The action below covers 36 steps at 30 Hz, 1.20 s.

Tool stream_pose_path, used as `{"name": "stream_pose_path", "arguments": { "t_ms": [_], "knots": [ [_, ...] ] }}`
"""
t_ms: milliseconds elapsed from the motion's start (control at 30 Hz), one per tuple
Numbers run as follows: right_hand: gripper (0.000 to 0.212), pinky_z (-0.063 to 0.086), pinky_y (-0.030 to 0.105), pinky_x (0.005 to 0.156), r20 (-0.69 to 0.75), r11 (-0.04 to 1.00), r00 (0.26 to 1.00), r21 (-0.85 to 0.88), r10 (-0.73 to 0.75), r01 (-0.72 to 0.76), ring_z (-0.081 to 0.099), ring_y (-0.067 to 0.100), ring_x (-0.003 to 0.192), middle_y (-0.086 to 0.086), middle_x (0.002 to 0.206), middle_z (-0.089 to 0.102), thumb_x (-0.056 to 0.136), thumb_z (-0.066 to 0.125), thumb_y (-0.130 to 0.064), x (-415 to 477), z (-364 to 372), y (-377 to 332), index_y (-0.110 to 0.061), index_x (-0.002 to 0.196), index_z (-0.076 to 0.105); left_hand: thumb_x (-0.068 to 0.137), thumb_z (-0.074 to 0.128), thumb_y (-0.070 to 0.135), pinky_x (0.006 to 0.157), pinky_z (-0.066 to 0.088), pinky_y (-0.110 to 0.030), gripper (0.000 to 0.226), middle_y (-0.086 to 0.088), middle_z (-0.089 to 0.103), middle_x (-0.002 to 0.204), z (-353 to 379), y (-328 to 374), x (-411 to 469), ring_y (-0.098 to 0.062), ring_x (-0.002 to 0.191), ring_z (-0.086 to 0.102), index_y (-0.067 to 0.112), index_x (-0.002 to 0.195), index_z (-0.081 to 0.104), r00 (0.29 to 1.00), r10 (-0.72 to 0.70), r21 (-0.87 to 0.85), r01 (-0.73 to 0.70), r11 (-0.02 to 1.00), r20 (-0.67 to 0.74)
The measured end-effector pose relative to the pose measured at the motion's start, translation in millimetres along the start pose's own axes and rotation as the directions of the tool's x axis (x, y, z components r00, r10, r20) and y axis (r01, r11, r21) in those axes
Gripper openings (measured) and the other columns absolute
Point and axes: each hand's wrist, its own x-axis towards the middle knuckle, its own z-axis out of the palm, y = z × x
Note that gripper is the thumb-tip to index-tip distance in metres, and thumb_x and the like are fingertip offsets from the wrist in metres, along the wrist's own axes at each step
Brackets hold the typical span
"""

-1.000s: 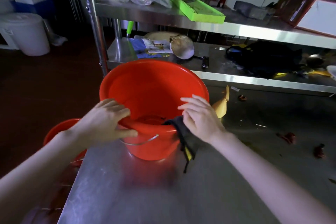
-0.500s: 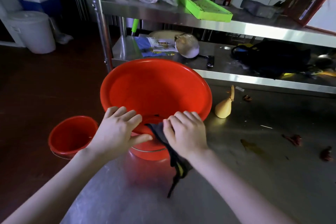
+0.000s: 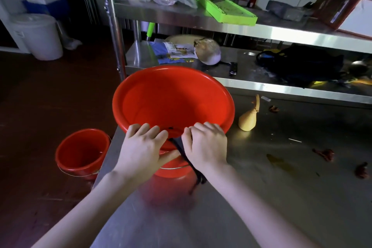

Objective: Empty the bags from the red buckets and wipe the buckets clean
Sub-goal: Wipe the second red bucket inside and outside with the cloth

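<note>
Left hand point(image 3: 144, 150) grips the bucket point(image 3: 173, 106) rim, fingers curled over; right hand point(image 3: 206, 146) presses the cloth point(image 3: 182, 150) there. Brace firmly and wipe the rim with even pressure.

A large red bucket point(image 3: 173, 98) stands upright and empty on the steel table, a smaller red bucket point(image 3: 82, 152) on the floor.

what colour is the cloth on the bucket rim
Black, seen in the head view: the cloth.

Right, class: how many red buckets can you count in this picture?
2. A large red bucket stands on the steel table, both hands on its near rim; a smaller red bucket sits lower, left of the table. Others may be hidden.
</note>
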Motion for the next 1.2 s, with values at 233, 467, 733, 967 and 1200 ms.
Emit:
{"name": "stream_pose_path", "arguments": {
  "t_ms": [233,467,733,967,1200],
  "knots": [
    [0.045,0.047,0.036,0.066,0.250,0.988,0.957,0.085,-0.144,0.126,0.057,0.025,0.066,0.003,0.064,0.062,0.089,0.034,-0.028,24.4,-19.3,71.1,-0.009,0.062,0.064,0.080,0.021,0.082,0.107,0.031,-0.046,0.083,0.008,0.062,0.101,-21.7,-74.3,16.0,-0.019,0.109,0.056,0.019,0.107,0.068,0.966,0.112,-0.165,-0.073,0.984,0.235],
    [0.054,0.047,0.041,0.079,0.095,0.992,0.992,0.091,0.082,-0.091,0.057,0.028,0.075,0.008,0.071,0.064,0.092,0.026,-0.030,17.7,-11.7,82.0,-0.006,0.066,0.066,0.094,0.024,0.065,0.085,0.046,-0.049,0.071,-0.004,0.059,0.079,-1.6,-38.0,5.6,-0.031,0.076,0.058,0.011,0.088,0.068,0.989,0.147,0.016,-0.148,0.989,0.031],
    [0.034,0.042,0.035,0.057,-0.084,0.991,0.989,0.047,-0.123,0.127,0.052,0.025,0.057,0.000,0.057,0.056,0.087,0.045,-0.020,-8.7,-0.2,27.3,-0.014,0.056,0.058,0.092,0.039,0.057,0.071,0.041,-0.042,0.050,0.001,0.053,0.072,1.5,4.7,-1.7,-0.026,0.069,0.052,0.014,0.081,0.063,0.992,0.111,0.047,-0.108,0.993,-0.064],
    [0.040,0.044,0.035,0.100,0.309,0.996,0.949,0.073,-0.065,0.044,0.059,0.022,0.114,0.007,0.108,0.071,0.098,0.037,-0.021,46.8,-16.0,109.5,-0.008,0.089,0.074,0.093,0.042,0.047,0.073,0.042,-0.039,0.041,0.002,0.058,0.082,-2.5,-3.4,-10.4,-0.024,0.075,0.055,0.016,0.095,0.069,0.988,0.152,0.002,-0.152,0.988,-0.031],
    [0.036,0.042,0.033,0.061,-0.067,0.999,0.997,0.046,0.026,-0.023,0.048,0.022,0.054,-0.002,0.053,0.054,0.086,0.045,-0.020,-14.2,0.5,10.8,-0.016,0.052,0.054,0.089,0.039,0.050,0.059,0.042,-0.037,0.044,0.000,0.057,0.071,-20.0,38.6,-0.3,-0.025,0.067,0.056,0.016,0.079,0.065,0.993,0.023,0.049,-0.029,0.998,0.112]
  ]
}}
